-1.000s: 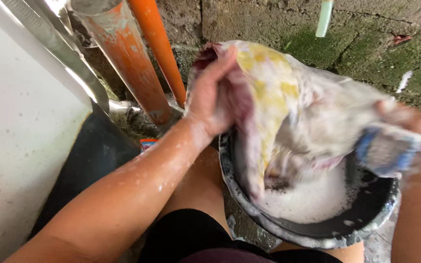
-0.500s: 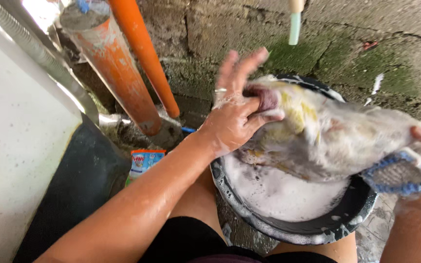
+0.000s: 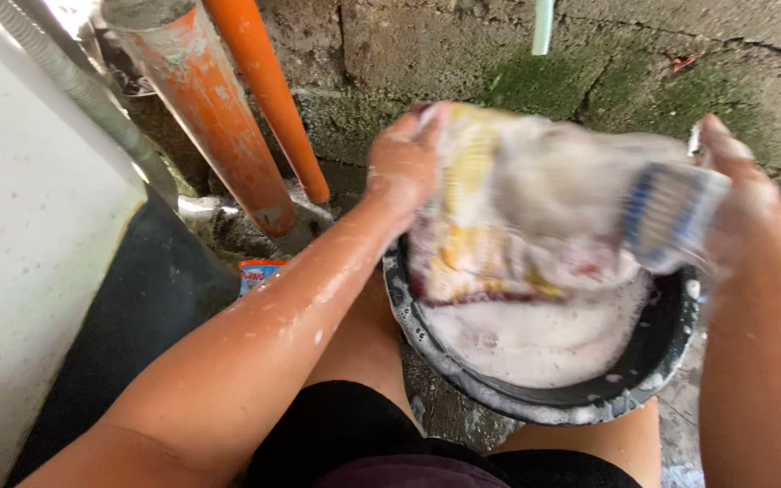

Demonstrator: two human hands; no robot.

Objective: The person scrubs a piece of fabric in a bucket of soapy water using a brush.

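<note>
The left hand (image 3: 404, 163) was closed around one end of a wet, soapy cloth (image 3: 517, 217), white with yellow and dark red patches. The right hand (image 3: 738, 194) held a scrub brush (image 3: 671, 212) with blue and white bristles, its fingers wrapped around it, and pressed the brush against the other end of the cloth. The picture was blurry there, so the fingertips did not show well.

The cloth was lifted up above a dark round basin (image 3: 671, 348). It hung over the far rim of the basin, with its bottom edge near the suds. The basin sat on the ground between the person's knees and was full of white soapy water (image 3: 535, 339).

The cloth looked wet all over and covered in foam, so the soaking and soaping seemed done. Scrubbing seemed to be in the middle. The foam was on the cloth, so rinsing and wringing looked not yet done.

Two orange pipes (image 3: 228, 126) leaned on the mossy wall (image 3: 607, 81) past the basin's left rim, and a small soap packet (image 3: 259, 271) lay on the ground below them.
</note>
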